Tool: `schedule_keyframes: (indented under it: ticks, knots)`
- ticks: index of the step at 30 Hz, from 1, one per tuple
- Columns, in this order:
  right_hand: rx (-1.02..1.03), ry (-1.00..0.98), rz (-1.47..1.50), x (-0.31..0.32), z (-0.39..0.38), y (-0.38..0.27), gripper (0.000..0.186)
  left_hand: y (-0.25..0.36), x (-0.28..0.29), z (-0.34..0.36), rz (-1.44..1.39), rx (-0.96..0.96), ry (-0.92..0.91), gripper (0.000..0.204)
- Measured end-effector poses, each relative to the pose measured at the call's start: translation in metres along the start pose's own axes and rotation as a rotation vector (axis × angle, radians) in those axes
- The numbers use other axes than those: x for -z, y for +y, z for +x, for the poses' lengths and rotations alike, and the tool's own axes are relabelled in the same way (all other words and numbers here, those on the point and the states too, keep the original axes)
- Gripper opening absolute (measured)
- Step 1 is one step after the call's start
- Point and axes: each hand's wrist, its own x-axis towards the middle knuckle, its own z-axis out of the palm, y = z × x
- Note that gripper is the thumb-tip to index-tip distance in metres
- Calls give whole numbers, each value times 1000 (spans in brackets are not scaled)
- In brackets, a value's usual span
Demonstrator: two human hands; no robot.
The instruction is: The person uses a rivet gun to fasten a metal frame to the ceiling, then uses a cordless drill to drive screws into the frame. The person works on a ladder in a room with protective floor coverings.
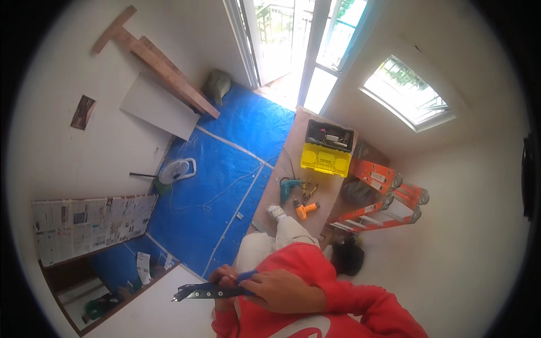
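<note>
1. In the head view, I judge the step in hand to be handling a dark hand tool (205,293) with blue handles; whether I am setting it or working it, I cannot tell.
2. The next move, I'd judge, calls for steady fingers kept clear of its pointed tip.
3. My right hand (284,290) is closed around the handle end; my left hand (224,276) has its fingers curled onto the tool nearer its middle, partly hidden.
4. The tool lies across my grip in front of my body, its tip jutting past my left hand, its row of silver rounds uncovered.
5. Beyond my knees, a brown board (329,194) carries an open toolbox (327,160) toward its far edge; the teal drill (288,188) and orange power tool (307,210) lie toward its near end.
</note>
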Motion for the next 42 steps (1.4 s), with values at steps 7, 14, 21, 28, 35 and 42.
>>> schedule_keyframes:
  ticks: [7,14,21,28,35,42]
  knots:
    - [97,58,-100,-4,13,1,37,-4,9,14,-173,-41,190,26]
    - [88,62,10,-19,25,-13,39,-2,35,7,-230,-94,238,27]
    - [48,62,28,-37,29,-30,45,-3,48,-6,-236,-158,290,30]
    - [36,75,-4,-64,21,-57,48,7,63,-23,-207,-176,233,30]
    - [-47,131,-45,-61,10,-69,46,9,47,-27,-226,-114,196,32]
    - [-29,27,-87,-43,16,-54,42,12,39,-25,-173,-56,365,27]
